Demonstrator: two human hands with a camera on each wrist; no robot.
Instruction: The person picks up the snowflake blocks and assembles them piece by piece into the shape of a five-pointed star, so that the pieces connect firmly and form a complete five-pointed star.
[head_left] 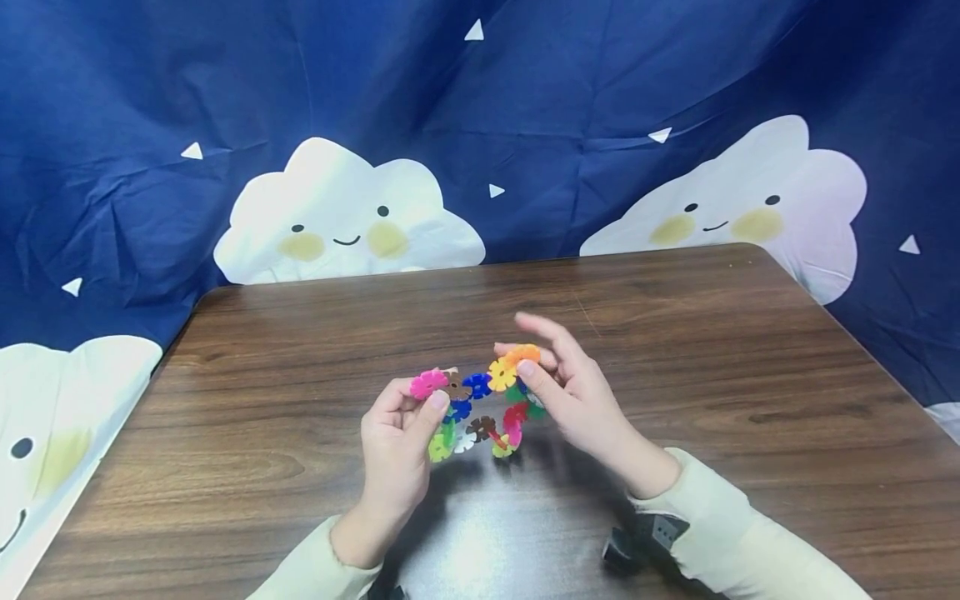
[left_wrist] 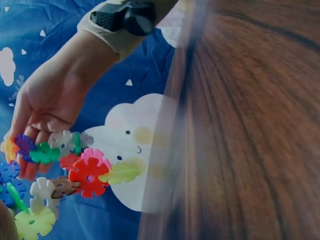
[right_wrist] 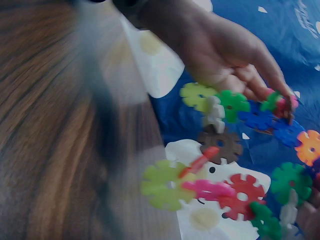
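Observation:
Several colourful plastic snowflake discs, slotted together, form a chain (head_left: 479, 386) that loops between my two hands, held up above the table. My left hand (head_left: 401, 442) pinches the chain at its left end, thumb by a brown disc (head_left: 455, 387) and a pink disc (head_left: 428, 384). On the other side, my right hand (head_left: 581, 400) pinches an orange disc (head_left: 522, 355) between thumb and fingers, with its index finger raised. A red disc (left_wrist: 89, 176) and a yellow-green disc (right_wrist: 167, 185) hang in the lower part of the loop.
Below the hands lies a dark wood-grain table (head_left: 300, 350). A blue curtain (head_left: 540, 92) with white smiling clouds hangs behind its far edge. On the right sleeve's cuff sits a black wrist device (head_left: 652, 533).

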